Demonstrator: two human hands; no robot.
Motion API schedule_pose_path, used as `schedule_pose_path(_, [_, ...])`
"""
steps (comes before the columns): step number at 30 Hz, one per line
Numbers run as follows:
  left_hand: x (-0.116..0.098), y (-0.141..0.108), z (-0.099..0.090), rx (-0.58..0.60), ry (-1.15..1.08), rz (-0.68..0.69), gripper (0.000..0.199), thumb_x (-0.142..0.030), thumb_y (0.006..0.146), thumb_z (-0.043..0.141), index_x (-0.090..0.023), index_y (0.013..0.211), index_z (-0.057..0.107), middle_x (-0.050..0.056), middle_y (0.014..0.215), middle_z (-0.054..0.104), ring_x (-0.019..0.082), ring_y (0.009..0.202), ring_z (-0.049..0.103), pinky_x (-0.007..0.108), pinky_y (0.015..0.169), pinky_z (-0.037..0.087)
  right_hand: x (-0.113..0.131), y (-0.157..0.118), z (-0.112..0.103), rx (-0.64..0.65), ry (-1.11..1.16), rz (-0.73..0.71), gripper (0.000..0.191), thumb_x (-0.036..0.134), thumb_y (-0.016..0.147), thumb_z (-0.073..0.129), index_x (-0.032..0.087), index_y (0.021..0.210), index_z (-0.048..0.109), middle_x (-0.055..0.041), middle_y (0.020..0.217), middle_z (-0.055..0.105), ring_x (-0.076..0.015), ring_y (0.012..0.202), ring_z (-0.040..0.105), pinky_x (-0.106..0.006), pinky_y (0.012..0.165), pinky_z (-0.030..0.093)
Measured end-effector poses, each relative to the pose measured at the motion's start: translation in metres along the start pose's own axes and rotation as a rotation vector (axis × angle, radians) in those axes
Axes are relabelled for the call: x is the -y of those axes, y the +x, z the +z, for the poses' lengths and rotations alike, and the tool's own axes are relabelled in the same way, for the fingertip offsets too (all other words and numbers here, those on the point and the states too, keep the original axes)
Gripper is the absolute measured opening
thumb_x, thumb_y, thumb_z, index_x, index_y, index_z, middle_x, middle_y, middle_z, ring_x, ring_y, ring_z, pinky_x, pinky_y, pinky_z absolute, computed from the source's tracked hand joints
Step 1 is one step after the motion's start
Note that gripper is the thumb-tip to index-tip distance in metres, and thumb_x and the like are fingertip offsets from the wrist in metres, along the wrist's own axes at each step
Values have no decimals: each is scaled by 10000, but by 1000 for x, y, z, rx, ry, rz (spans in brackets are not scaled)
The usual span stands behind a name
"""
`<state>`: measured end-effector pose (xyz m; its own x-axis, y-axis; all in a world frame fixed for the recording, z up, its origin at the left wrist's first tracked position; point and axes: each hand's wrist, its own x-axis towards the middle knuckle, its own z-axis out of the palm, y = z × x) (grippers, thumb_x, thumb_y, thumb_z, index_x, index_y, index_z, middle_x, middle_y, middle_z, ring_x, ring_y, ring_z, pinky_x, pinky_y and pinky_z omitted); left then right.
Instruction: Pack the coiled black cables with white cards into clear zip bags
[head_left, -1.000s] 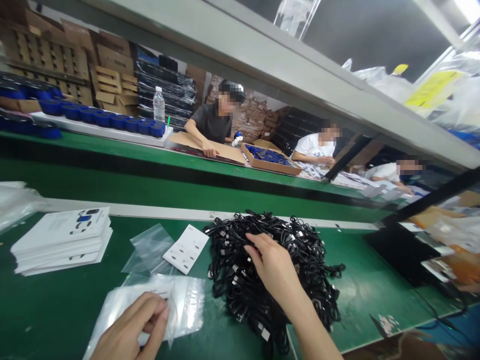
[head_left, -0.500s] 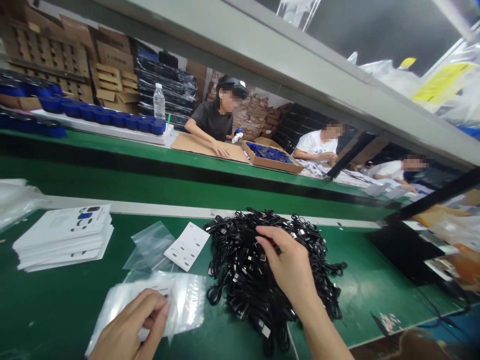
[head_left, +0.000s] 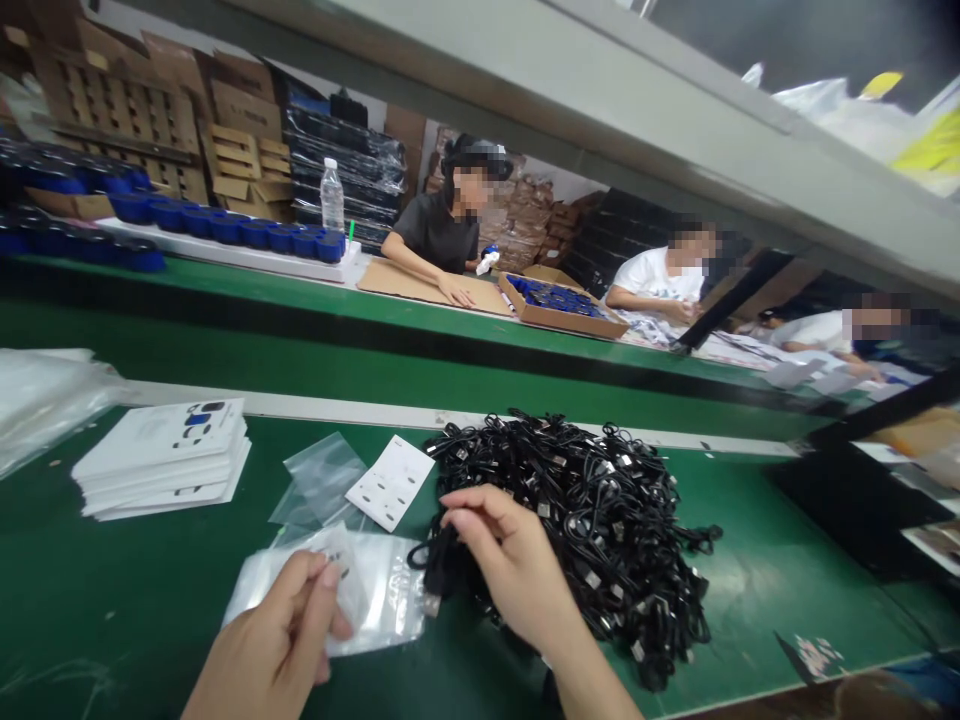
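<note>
Left hand (head_left: 274, 630) is pinching a clear plastic bag (head_left: 371, 600) near the front edge of the green surface (head_left: 750, 590), while right hand (head_left: 506, 560) pinches a black cable (head_left: 441, 560) at the left side of the big cable pile (head_left: 592, 530).

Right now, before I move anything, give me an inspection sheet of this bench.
surface: green workbench, scuffed near the front right.
job's things: clear plastic bag under the left hand; printed white cards stacked at left.
clutter: loose clear bag and single white card beside the stack.
hands: left hand fingers pinch the clear plastic bag; right hand fingers pinch a black cable.
cables: tangled black cable pile with metal connectors.
surroundings: three co-workers at a far bench, blue items on it.
</note>
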<state>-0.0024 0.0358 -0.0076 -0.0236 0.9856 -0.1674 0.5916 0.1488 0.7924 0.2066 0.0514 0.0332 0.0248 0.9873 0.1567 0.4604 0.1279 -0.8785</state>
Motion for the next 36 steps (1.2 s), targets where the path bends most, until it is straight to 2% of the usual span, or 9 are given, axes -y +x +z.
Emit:
schedule_pose_path(5, [4,11,1,-17,-83,-20,309,-568,821,342,-294,783,481,-50,585,681,196,585,682,261,567,460,15,-8,51,148,58,-44,146,161,834,605,169,935,710,-42,842,676,-155,711,622,-241,667,488])
schedule_pose_path(10, [2,13,5,-112,-121,-28,282,-507,826,330,-281,734,471,-54,534,550,191,482,561,283,491,377,18,-12,80,203,441,170,155,232,764,691,171,906,709,-26,789,686,-142,625,617,-237,589,522])
schedule_pose_path(13, [-1,12,3,-151,-209,-54,323,-530,842,327,-270,684,436,-58,556,492,178,544,549,276,535,418,18,-15,80,285,716,244,193,241,770,670,174,949,695,-23,811,695,-130,639,639,-235,615,550])
schedule_pose_path(15, [-2,11,2,-165,-279,-83,338,-552,834,353,-262,680,433,-52,587,493,177,604,563,273,575,451,17,-18,78,324,762,219,234,203,767,660,194,998,692,-23,866,707,-131,686,657,-243,669,557])
schedule_pose_path(21, [-5,6,4,-183,-487,-285,392,-602,797,443,-236,924,505,-78,511,482,154,397,506,259,384,414,11,-30,76,111,377,78,330,59,694,644,245,956,720,-6,895,705,-134,673,610,-248,686,512])
schedule_pose_path(24, [-5,4,5,-195,-572,-344,446,-644,765,460,-244,960,493,-101,472,442,145,341,477,240,326,377,9,-33,79,159,320,139,270,86,714,640,213,942,707,-18,851,676,-142,673,587,-240,649,474])
schedule_pose_path(29, [0,6,2,-253,-608,-296,394,-630,749,506,-238,781,503,-91,511,417,116,425,442,213,387,359,10,-36,83,250,302,241,44,142,717,628,165,754,622,-5,738,593,-143,669,547,-221,593,400])
schedule_pose_path(32, [3,7,-1,-305,-613,-262,357,-585,755,531,-229,784,533,-67,581,470,131,512,466,228,463,378,12,-37,81,301,363,242,56,150,694,600,178,710,555,15,684,551,-136,662,516,-225,614,389])
schedule_pose_path(36, [3,7,-2,-314,-634,-258,315,-540,737,590,-230,780,560,-58,621,518,139,577,492,224,511,391,15,-37,72,370,500,298,96,192,683,585,189,676,489,67,573,430,-88,523,388,-198,507,314])
